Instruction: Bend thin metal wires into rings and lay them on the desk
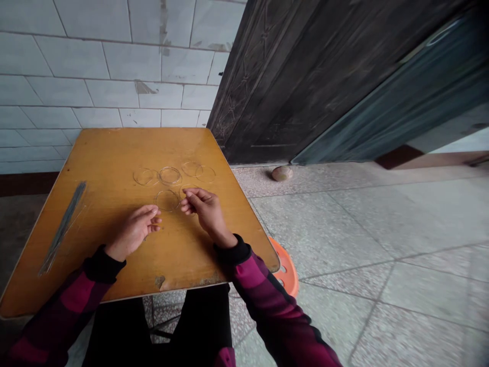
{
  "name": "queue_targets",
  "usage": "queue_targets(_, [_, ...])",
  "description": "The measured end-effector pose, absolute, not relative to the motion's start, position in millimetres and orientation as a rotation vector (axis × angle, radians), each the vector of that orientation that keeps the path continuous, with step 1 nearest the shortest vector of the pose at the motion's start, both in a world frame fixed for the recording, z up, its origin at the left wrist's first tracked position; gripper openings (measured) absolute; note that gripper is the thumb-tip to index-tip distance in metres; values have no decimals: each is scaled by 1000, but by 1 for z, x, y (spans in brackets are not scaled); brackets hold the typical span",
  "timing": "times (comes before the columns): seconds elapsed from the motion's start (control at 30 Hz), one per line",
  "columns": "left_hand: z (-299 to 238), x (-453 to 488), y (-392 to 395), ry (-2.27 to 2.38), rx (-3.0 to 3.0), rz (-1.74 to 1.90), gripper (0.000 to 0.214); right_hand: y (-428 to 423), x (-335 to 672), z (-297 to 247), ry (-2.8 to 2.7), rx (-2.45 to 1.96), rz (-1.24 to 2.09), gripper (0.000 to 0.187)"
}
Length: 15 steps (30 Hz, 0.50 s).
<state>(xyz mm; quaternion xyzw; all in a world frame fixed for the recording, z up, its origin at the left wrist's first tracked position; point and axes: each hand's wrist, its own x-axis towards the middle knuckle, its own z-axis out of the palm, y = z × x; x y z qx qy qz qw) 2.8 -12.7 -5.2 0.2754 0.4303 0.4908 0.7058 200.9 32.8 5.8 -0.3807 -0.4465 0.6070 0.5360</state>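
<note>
The left hand [133, 232] lies half-curled with a narrow gap between thumb and fingers, holding nothing I can make out. The right hand [206, 211] has its fingertips bunched just beside a wire ring [167, 200], and I cannot tell if they grip it. More thin wire rings [170, 176] lie at 12 o'clock on the wooden bench [114, 153], a bundle of dark metal rods [63, 227] at 9 o'clock

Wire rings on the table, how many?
6. Four wire rings sit in a row across the table. One lies just left of the right hand. A sixth shows partly behind that hand; more could be hidden.
</note>
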Motion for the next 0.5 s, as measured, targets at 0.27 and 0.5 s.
queue_targets(0.27, [-17,21,-23,898,730,967,24,30,193,2,-771,-740,1666,26])
queue_targets(0.5, [-11,16,-18,866,651,1167,26,27,191,-2,-666,-702,1859,20])
